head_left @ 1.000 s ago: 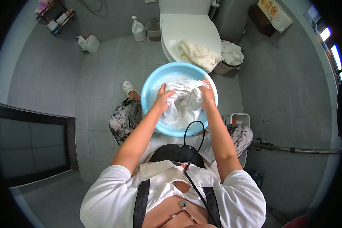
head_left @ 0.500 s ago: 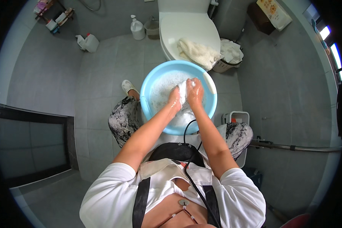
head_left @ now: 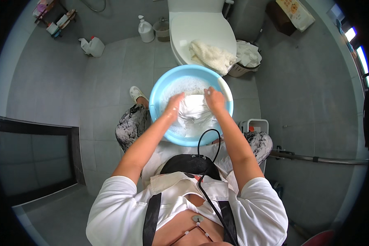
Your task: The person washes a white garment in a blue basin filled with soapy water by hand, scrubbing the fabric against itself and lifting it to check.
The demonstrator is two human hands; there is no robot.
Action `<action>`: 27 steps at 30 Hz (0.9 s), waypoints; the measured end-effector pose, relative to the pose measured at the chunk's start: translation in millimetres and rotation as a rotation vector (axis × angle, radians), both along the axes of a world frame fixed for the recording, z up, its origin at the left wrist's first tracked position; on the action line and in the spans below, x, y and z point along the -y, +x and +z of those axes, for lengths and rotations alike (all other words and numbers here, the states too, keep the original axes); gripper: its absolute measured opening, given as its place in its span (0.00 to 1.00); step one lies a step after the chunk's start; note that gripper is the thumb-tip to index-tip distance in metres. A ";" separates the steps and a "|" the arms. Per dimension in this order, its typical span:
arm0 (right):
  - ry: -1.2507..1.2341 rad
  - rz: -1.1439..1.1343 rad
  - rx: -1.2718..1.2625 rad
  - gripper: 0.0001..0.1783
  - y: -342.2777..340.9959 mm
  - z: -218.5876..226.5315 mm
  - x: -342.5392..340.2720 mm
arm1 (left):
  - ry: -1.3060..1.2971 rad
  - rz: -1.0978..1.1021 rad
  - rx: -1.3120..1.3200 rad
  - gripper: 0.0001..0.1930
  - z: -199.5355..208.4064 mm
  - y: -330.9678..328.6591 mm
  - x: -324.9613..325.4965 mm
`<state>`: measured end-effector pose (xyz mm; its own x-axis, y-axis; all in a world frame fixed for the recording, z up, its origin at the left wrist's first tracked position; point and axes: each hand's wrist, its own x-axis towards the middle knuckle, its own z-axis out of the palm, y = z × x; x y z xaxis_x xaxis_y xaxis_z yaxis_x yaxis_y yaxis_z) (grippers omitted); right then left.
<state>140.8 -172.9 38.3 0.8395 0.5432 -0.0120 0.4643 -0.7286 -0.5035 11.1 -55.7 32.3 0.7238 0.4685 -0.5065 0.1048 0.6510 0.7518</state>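
Note:
A light blue round basin (head_left: 158, 90) sits between my knees, with sudsy water in it. Over the water, a wet white cloth (head_left: 194, 107) is stretched between my two hands. My left hand (head_left: 175, 104) grips its left edge, fingers closed. At the opposite upper corner, my right hand (head_left: 215, 99) holds the cloth the same way. The cloth's lower part hangs into the foam, so its full shape is hidden. A white bar-like piece (head_left: 225, 89) lies along the basin's right rim.
Beyond the basin stands a white toilet (head_left: 203, 30), a cream towel (head_left: 211, 56) on its lid. A basket of white paper (head_left: 248, 57) is beside it. A pump bottle (head_left: 146, 30) and a white jug (head_left: 93, 47) stand by the wall. A black cable (head_left: 201, 141) loops near the basin.
My hands have moved apart. The cloth, bunched between them before, is now spread out wide across the basin.

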 end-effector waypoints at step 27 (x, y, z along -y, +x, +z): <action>-0.348 0.426 -0.104 0.19 2.3 -22.0 9.3 | 0.913 -0.603 -0.417 0.16 -42.6 -4.4 -29.0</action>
